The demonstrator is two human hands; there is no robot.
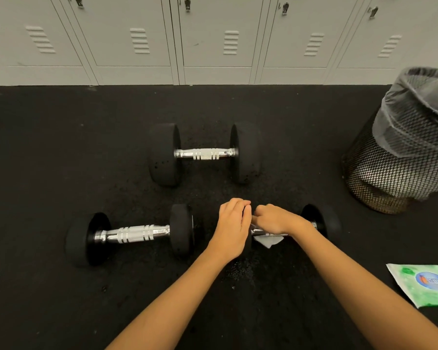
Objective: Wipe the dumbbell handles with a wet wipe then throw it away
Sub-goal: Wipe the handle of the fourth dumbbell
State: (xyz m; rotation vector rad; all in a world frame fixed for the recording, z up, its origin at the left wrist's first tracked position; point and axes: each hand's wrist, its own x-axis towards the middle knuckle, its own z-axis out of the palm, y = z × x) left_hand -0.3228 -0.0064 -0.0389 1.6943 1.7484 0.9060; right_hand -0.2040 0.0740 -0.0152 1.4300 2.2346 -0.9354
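Note:
Three black dumbbells with chrome handles lie on the dark floor: a far one [204, 154], a near-left one [130, 234], and a near-right one [319, 221] mostly hidden by my hands. My left hand [234, 226] rests over the near-right dumbbell's left head, holding it. My right hand [274, 219] is wrapped over its handle, pressing a white wet wipe [268, 241] around it; a corner of the wipe hangs below the handle.
A black mesh trash bin [390, 173] with a grey liner stands at the right. A green and white wipe packet [426, 284] lies on the floor at the near right. Grey lockers [213, 39] line the far wall.

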